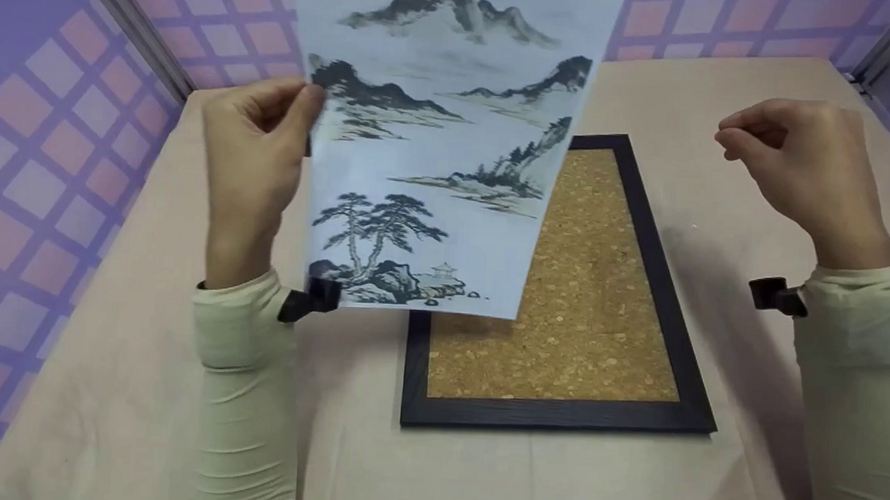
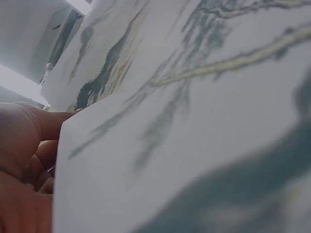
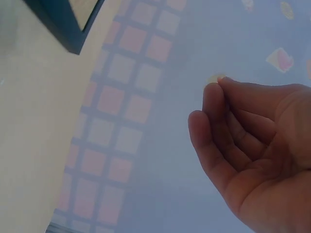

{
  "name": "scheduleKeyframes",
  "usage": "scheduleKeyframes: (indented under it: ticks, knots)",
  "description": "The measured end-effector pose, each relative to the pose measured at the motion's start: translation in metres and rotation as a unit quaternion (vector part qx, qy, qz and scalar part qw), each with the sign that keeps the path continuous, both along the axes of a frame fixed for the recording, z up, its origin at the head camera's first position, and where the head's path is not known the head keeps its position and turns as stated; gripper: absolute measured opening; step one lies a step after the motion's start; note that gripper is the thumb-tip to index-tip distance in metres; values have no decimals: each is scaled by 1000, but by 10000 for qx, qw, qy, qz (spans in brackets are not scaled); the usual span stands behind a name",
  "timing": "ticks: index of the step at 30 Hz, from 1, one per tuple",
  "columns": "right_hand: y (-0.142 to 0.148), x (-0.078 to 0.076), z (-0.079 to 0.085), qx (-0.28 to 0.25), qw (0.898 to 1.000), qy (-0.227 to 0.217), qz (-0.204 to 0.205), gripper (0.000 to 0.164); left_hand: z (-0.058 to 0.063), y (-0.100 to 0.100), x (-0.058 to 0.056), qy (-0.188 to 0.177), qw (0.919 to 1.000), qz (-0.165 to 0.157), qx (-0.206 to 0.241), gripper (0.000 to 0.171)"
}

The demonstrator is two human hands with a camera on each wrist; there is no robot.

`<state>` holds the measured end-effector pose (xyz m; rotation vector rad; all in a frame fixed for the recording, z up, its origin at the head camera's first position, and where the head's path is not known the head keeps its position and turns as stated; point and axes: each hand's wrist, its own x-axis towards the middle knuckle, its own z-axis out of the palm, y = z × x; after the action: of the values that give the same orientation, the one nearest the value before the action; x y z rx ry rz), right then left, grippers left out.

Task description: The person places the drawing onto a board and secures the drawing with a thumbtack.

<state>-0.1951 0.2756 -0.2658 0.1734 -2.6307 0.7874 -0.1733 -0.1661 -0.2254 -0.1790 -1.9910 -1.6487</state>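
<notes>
My left hand (image 1: 258, 133) pinches the left edge of a paper sheet (image 1: 434, 152) printed with an ink landscape of mountains, water and pines. The sheet hangs tilted above a cork board (image 1: 593, 301) in a black frame, hiding its upper left part. Up close in the left wrist view, the print (image 2: 194, 121) covers much of the left hand (image 2: 26, 160). My raised right hand (image 1: 809, 161) is right of the board, apart from the sheet. Its thumb and index finger meet around a small pale round piece (image 3: 214, 77), too faint to identify.
The board lies on a table with a pale cover (image 1: 131, 386). A tiny bright speck (image 1: 694, 226) shows right of the frame. Purple walls with pink and white squares (image 1: 19, 186) stand at the left and back, with metal posts (image 1: 143, 26) at the corners.
</notes>
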Motion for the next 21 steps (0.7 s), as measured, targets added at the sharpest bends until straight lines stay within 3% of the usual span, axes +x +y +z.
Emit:
scheduleKeyframes:
  ticks: [4,8,15,21]
  knots:
    - [-6,4,6,-225,9996,118,-107,27,-21,24,-16,-404,9987,-293,-33,14]
    - [-14,9,15,-668,9974,249,-50,26,-41,45,-25,-818,9953,-503,108,17]
    - [-24,14,24,-1626,9861,269,206,24,-71,76,-29,-1303,9886,-742,136,20]
    - [-42,3,29,-2502,9658,-85,674,16,-87,88,-30,-1897,9784,-787,-213,22]
